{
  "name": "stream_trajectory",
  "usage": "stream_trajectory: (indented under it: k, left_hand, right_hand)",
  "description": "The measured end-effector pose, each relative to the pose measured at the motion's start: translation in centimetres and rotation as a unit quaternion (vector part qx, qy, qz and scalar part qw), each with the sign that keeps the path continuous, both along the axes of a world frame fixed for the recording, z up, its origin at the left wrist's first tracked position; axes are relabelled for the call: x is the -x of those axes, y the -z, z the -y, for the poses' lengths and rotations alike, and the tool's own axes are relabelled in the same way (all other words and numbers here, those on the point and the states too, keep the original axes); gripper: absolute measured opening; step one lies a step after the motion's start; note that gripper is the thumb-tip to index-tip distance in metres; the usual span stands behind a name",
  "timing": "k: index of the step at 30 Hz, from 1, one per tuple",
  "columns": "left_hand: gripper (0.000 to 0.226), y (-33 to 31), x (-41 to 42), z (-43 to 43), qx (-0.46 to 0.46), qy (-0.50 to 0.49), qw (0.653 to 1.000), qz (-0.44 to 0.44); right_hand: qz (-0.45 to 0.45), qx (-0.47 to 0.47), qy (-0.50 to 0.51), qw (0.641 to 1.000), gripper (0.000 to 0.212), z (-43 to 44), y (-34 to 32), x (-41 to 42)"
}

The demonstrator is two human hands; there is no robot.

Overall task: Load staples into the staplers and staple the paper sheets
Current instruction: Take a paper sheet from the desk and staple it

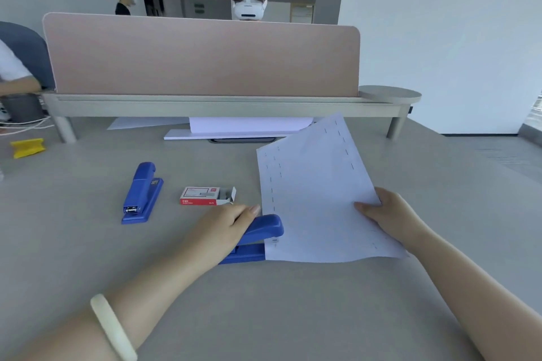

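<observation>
My left hand (pixel 225 224) rests on top of a blue stapler (pixel 258 236) lying on the grey desk, palm down on its arm. The lower left corner of the white paper sheets (pixel 316 190) sits in the stapler's mouth. My right hand (pixel 384 214) grips the sheets at their right edge, thumb on top. Rows of staples run along the sheets' left and upper right edges. A second blue stapler (pixel 142 193) lies alone to the left. A red and white staple box (pixel 206 196) stands open between the two staplers.
A pink divider screen (pixel 202 58) on a shelf rail closes the back of the desk (pixel 264 302). More white paper (pixel 243 126) lies under the rail. A yellow object (pixel 28 147) sits far left. People are behind the screen and at the left edge.
</observation>
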State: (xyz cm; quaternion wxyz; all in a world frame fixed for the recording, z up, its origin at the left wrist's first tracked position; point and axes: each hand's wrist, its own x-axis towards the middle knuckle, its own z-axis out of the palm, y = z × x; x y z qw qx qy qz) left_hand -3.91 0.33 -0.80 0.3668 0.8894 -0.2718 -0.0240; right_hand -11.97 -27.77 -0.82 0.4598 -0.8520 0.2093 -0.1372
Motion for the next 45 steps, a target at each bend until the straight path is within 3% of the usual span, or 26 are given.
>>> stream_trajectory:
  k: [10,15,21,30,36,40,41,45]
  left_hand:
    - [0.044,-1.4,-0.2,0.6,-0.048,0.059,0.995,0.067]
    - [0.034,-3.0,-0.9,4.3,-0.014,0.047,0.997,0.064]
    - [0.027,-0.9,-1.1,8.0,-0.155,0.038,0.986,0.050]
    - [0.040,0.9,-1.1,8.3,-0.202,0.012,0.959,0.198]
    - [0.033,0.2,-0.7,8.2,-0.180,0.017,0.970,0.165]
    - [0.020,-2.7,-0.9,6.6,0.083,0.027,0.996,0.026]
    - [0.020,-3.3,-0.7,5.4,0.100,0.045,0.994,0.002]
    - [0.018,-3.0,0.4,-1.3,-0.112,0.136,0.984,-0.027]
  right_hand:
    - [-0.001,0.003,0.010,1.000,0.025,-1.1,0.7,-1.1]
    - [-0.006,-0.002,0.018,1.000,0.027,-1.1,0.8,-1.1]
    - [-0.005,-0.011,0.023,1.000,0.025,-0.9,1.0,-0.8]
    - [-0.012,-0.009,0.023,1.000,0.026,-0.5,1.3,-1.4]
    - [-0.001,-0.024,0.027,0.999,0.027,-1.1,0.9,-0.7]
    - [0.005,-0.028,0.025,0.999,0.030,-1.2,1.0,-0.2]
    - [0.007,-0.032,0.024,0.999,0.030,-1.2,0.9,-0.1]
    - [0.008,-0.045,0.029,0.999,0.031,-1.1,0.7,0.1]
